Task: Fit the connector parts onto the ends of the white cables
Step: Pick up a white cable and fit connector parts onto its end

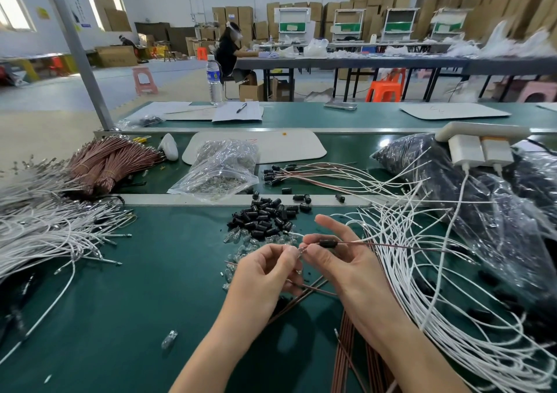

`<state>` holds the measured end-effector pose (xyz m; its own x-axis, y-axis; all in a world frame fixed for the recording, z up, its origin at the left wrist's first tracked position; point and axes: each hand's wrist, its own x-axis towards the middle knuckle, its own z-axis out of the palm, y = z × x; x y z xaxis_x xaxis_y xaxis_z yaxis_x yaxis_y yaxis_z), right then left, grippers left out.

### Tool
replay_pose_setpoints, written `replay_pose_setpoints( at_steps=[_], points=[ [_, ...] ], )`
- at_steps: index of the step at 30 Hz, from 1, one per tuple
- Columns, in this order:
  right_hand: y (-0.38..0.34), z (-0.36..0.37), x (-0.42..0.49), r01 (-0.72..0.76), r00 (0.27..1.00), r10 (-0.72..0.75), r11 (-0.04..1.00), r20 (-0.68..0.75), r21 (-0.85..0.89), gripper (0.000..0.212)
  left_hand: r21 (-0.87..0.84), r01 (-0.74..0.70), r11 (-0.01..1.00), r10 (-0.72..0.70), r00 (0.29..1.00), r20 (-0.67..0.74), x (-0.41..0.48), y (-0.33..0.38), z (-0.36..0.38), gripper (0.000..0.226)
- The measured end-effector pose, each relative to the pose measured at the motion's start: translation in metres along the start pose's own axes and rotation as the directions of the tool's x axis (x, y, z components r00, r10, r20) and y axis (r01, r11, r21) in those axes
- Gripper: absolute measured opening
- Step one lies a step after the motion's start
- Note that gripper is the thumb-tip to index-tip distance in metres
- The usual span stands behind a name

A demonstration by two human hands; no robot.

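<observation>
Both hands work above the green matte surface [120, 302], their fingertips meeting.

- The left hand [268, 269] has curled fingers and pinches a small glinting wire end [301, 250].
- The right hand [340, 260] pinches a black cylindrical sleeve [328, 243] threaded on a thin brown wire [391, 245], with its forefinger straight.
- A pile of matching black connector parts [265, 217] lies just beyond the hands, beside clear glass bulbs [241, 242].
- The white cables [422, 272] lie in a loose, tangled fan to the right.
</observation>
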<state>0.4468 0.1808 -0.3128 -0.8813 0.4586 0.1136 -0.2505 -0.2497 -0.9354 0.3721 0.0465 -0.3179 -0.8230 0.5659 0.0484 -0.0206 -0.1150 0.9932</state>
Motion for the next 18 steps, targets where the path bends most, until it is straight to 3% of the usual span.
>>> replay_pose_setpoints(
  at_steps=[3,8,18],
  points=[
    [-0.0008,0.0012,0.0003,-0.028,0.999,0.03,0.998,-0.03,0.061,0.027,0.067,-0.084,0.994,0.086,0.996,-0.029,-0.0005,0.0006,-0.0005,0.017],
    [-0.0036,0.0007,-0.0016,-0.053,0.997,0.049,0.997,-0.067,-0.053,0.036,0.247,-0.202,0.948,0.213,0.977,-0.019,-0.0041,-0.0029,-0.0019,0.016],
    [-0.0012,0.0002,-0.0022,-0.112,0.994,0.112,0.982,-0.006,-0.15,0.054,0.292,-0.189,0.938,0.187,0.982,0.033,-0.0072,-0.0019,-0.0004,0.016]
  ],
)
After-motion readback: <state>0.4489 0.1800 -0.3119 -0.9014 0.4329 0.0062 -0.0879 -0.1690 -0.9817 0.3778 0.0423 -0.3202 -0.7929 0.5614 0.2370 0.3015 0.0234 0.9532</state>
